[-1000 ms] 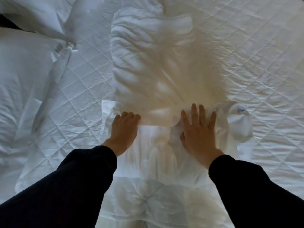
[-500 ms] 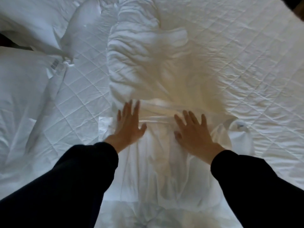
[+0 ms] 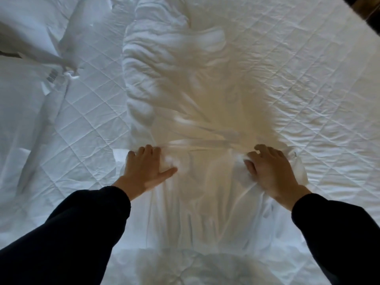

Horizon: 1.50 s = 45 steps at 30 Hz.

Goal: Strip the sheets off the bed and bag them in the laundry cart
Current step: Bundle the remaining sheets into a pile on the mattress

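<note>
On sheet (image 3: 205,198), hands (image 3: 144,169) (image 3: 269,171) wider apart

Two long, plain black sleeves (image 3: 78,233)

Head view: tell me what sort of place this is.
Probably a bedroom, perhaps a hotel room: a quilted mattress pad, a white sheet gripped by the left hand and right hand, and pillows at the left.

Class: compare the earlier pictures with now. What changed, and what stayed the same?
Half a second ago both hands lay flat on the sheet. Now the left hand and right hand are farther apart and curl into it, gripping folds. Mattress pad and pillows unchanged.
</note>
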Motion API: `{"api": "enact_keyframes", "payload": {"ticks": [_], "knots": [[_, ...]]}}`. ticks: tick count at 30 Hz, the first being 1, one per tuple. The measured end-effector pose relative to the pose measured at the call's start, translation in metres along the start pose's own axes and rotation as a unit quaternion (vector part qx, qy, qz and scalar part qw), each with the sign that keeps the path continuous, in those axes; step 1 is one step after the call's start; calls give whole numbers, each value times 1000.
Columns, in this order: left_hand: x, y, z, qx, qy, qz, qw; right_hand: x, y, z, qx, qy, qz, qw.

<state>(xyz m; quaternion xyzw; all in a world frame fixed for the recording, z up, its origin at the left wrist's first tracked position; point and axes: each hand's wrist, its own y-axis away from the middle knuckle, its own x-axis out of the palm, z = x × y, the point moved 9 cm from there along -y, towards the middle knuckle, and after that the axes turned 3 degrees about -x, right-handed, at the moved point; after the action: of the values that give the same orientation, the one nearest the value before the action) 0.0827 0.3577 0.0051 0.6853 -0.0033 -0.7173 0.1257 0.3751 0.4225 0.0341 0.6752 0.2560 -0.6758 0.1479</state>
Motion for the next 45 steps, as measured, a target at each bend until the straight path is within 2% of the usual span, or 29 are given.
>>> {"api": "enact_keyframes", "payload": {"ticks": [2, 4, 6, 8, 10, 11, 14, 16, 18, 23, 26, 29, 31, 32, 34, 35, 38, 40, 42, 45], "knots": [[-8, 1, 10, -15, 26, -21, 999, -10, 5, 3, 7, 6, -7, 1000], [-12, 7, 27, -74, 57, -25, 995, -13, 12, 5, 12, -22, -7, 1000], [-3, 17, 45, -155, 124, 8, 980, -12, 20, 10, 20, -35, 0, 999], [12, 24, 49, -197, 214, 60, 955, -8, 24, 12, 41, -32, 21, 998], [13, 23, 45, -195, 267, 67, 942, -6, 24, 8, 77, -40, 52, 995], [7, 21, 43, -187, 278, 45, 941, -6, 24, 6, 93, -48, 57, 993], [-19, 19, 35, -149, 324, -17, 934, -26, 29, -3, 142, -94, -10, 985], [-33, 20, 28, -126, 369, -27, 920, -46, 39, -21, 211, -162, -74, 961], [-50, 23, 22, -109, 411, -37, 904, -65, 48, -36, 239, -201, -113, 943], [-111, 10, 9, -73, 485, -122, 863, -110, 44, -70, 247, -198, -169, 933], [-137, -17, 2, -73, 483, -176, 855, -110, 21, -92, 303, -187, -182, 917], [-139, -53, 2, -86, 473, -184, 857, -94, -10, -103, 341, -184, -182, 904], [-128, -77, 4, -87, 434, -174, 880, -70, -32, -105, 346, -185, -147, 908], [-118, -87, 4, -89, 388, -161, 903, -54, -43, -102, 341, -172, -106, 918], [-92, -100, -6, -83, 252, -104, 959, -18, -52, -90, 337, -145, 4, 930], [-74, -102, -12, -81, 202, -63, 974, -1, -50, -83, 343, -152, 49, 926], [-23, -91, -17, -122, 165, 53, 977, 31, -19, -68, 396, -209, 111, 887], [-5, -75, -9, -152, 146, 76, 975, 34, 4, -66, 420, -235, 99, 871], [-5, -67, -6, -138, 136, 40, 980, 23, 20, -66, 405, -228, 50, 884], [-14, -62, -3, -133, 197, -15, 971, 6, 43, -55, 391, -199, -11, 899]]}}
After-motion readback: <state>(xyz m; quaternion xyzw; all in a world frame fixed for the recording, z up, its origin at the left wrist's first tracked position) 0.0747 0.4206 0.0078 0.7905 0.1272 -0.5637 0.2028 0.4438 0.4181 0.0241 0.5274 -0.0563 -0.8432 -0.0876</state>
